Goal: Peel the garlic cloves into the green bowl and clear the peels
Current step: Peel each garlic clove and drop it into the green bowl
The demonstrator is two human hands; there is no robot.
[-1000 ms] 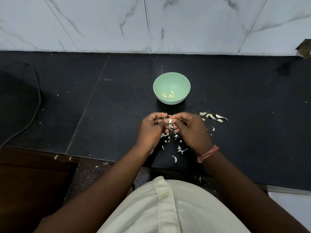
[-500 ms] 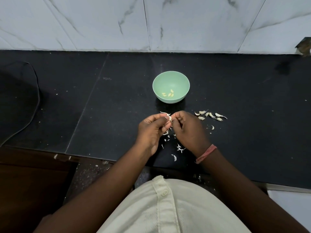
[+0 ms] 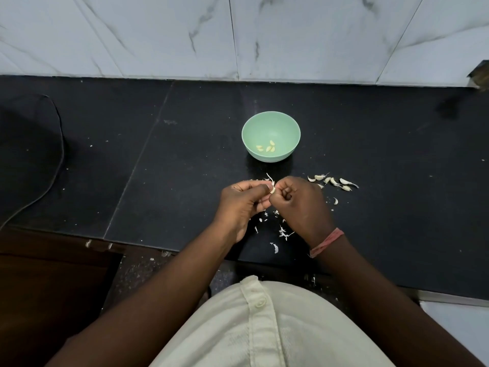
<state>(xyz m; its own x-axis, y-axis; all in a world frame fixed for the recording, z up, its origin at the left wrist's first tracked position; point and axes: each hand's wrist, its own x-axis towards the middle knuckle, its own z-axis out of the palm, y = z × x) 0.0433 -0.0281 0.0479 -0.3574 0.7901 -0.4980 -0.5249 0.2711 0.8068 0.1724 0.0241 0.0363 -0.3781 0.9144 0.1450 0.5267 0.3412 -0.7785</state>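
Now left hand (image 3: 242,201) and right hand (image 3: 299,201) both pinch garlic clove (image 3: 272,189) between them.

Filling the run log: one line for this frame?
step: peeling | left hand + right hand: pinch clove | bowl: few peeled cloves | unpeeled cloves: right of hands | peels: on counter

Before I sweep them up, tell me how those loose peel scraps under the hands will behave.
The peel scraps look thin and curled, so probably very light and floppy. Scattered in small bits on the counter, they may flutter away or cling rather than slide neatly.
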